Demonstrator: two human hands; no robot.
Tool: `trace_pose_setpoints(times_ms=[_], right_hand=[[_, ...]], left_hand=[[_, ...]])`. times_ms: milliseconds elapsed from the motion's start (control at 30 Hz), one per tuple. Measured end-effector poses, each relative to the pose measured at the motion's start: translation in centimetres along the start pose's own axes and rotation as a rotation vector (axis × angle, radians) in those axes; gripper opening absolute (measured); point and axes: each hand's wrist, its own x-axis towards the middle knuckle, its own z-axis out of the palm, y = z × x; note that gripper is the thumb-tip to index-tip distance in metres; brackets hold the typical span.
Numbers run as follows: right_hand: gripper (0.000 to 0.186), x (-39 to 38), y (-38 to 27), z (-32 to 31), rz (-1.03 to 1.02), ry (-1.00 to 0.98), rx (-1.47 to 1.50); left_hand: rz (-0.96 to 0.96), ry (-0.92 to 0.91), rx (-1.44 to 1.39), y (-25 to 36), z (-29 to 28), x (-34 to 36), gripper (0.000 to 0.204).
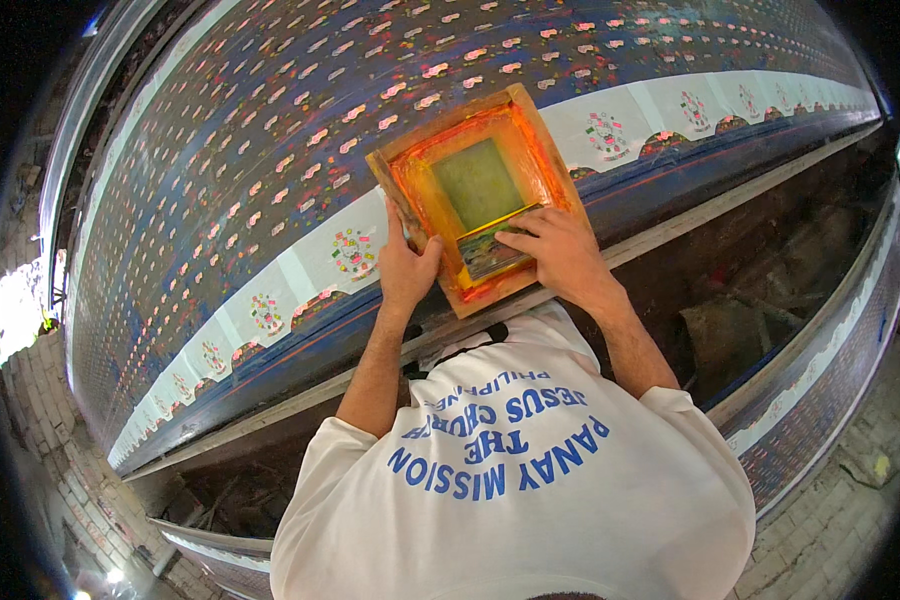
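Frame (550, 150) near table edge (730, 202)

Place: screen-printing workshop
Long table (710, 165): covered in printed rows of motifs (300, 120)
Framed screen (478, 180): smeared orange
Floor (55, 400), left: brick-paved

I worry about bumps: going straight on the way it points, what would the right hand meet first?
Likely the left side of the frame, beyond the yellow-edged strip that the right hand seems to hold, though depth is unclear.
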Motion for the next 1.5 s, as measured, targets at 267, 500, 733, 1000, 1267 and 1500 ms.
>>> trace_pose_setpoints(times_ms=[267, 500, 733, 1000, 1267, 1500], right_hand=[[0.046, -0.8, 1.5, 0.9, -0.062, -0.001, 0.009], [0.042, -0.7, 1.3, 0.9, -0.074, -0.001, -0.023], [0.042, 0.9, 1.9, -0.9, -0.088, -0.175, 0.006], [0.045, 13.2, 4.8, -0.1, -0.068, -0.067, 0.007], [0.05, 8.9, 2.2, -1.2, 0.034, -0.265, 0.047], [0.055, 1.4, 0.5, -0.9, 0.043, -0.191, 0.046]], left_hand=[[0.076, 0.016, -0.102, -1.3, 1.0, 0.6, 0.1], [0.008, -0.042, -0.141, -0.3, 0.6, 0.5, 0.101], [-0.047, -0.021, -0.073, 0.1, 0.4, 0.0, 0.104], [0.018, -0.002, -0.008, -0.4, 0.8, 0.7, 0.104], [0.016, 0.008, -0.016, -0.7, 0.7, 0.0, 0.106], [0.038, -0.003, -0.011, -1.2, 0.8, 0.3, 0.109]])
